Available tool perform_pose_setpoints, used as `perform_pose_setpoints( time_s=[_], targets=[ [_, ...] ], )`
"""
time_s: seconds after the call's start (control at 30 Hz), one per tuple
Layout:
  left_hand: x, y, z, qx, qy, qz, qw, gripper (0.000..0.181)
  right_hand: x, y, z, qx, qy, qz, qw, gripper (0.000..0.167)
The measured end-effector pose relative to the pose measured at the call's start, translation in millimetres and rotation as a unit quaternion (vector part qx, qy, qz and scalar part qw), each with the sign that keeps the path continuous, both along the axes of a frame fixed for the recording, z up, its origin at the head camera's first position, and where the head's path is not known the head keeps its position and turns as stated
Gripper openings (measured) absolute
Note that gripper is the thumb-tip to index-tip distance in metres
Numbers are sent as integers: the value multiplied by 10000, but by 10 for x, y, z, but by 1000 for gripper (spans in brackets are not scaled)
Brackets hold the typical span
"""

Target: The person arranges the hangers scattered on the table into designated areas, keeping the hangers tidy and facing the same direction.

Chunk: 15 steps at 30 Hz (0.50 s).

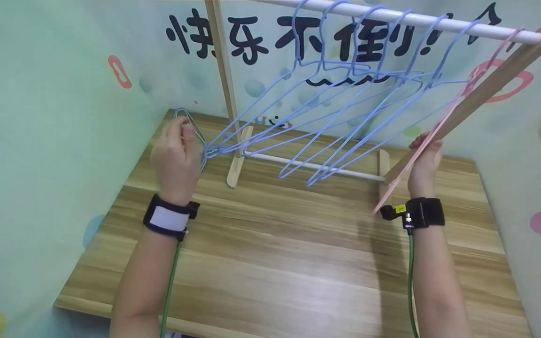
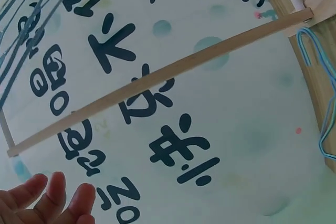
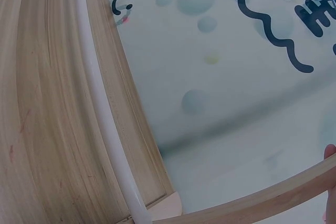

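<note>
A garment rack with wooden posts [image 1: 226, 65] and a white top rail [image 1: 374, 13] stands on the table. Several blue hangers [image 1: 345, 126] and one pink hanger [image 1: 432, 134] hang from that rail. Around the right wooden post [image 1: 491, 87], low down beside the pink hanger, my right hand [image 1: 424, 162] has its grip. My left hand [image 1: 176, 157] is at the back left with fingers loosely bent [image 2: 79, 200] and nothing seen in them. Beside it on the table lie blue hangers [image 2: 321, 145], partly hidden by the hand in the head view.
A white lower bar [image 1: 313, 165] joins the rack's wooden feet [image 1: 236, 170] near the back of the wood-grain table [image 1: 275, 263]. Pale walls with black lettering [image 1: 247, 40] rise close behind and at both sides. Green cables [image 1: 169, 286] trail from the wrist straps.
</note>
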<state>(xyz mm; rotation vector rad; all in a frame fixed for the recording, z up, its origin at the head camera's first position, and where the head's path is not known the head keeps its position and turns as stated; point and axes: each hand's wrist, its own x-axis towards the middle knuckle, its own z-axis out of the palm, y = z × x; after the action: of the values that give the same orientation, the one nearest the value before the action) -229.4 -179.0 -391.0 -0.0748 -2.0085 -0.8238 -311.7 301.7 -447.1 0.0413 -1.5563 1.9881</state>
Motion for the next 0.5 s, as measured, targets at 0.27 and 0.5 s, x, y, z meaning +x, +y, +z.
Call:
perform_pose_setpoints(
  time_s=[0.27, 0.5],
  targets=[
    [-20, -327, -259, 506, -660, 401, 9957, 41, 14, 12, 9, -40, -131, 59, 9999, 43],
    [-48, -546, -586, 348, -2718, 684, 9593, 61, 21, 12, 6, 29, -243, 24, 9997, 44]
  ],
)
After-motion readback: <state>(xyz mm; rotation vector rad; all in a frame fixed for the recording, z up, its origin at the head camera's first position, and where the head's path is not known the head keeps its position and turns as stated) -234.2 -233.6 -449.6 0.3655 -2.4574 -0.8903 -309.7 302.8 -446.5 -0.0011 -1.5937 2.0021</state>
